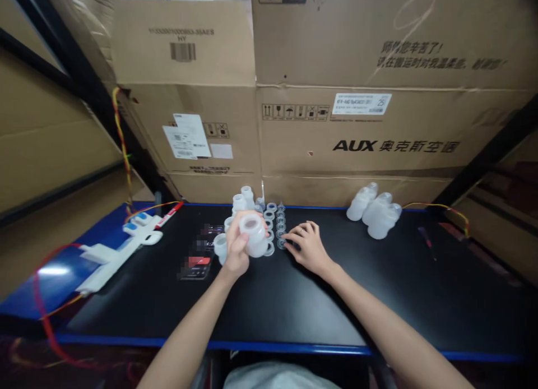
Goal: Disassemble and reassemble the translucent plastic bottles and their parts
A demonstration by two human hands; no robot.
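Note:
My left hand [237, 249] is wrapped round a frosted, wide-necked baby bottle [254, 237], its open mouth tilted toward me. My right hand [309, 246] hovers low over the black tabletop, fingers curved and apart. Its fingertips are at the right edge of the nearest clear bottle nipple [281, 243]; whether they touch it I cannot tell. That nipple is the near end of a row running away from me. Left of this row lie several white screw rings [269, 248], partly hidden by the held bottle. More open bottles [220, 245] stand behind and beside my left hand.
Several bottles with tops [378, 215] stand at the back right. Phones [195, 267] lie left of my left hand. Further left are a white power strip [121, 254], a red marker [169, 214] and cables. A screwdriver [426, 242] lies far right. Cardboard boxes [294, 153] wall the back.

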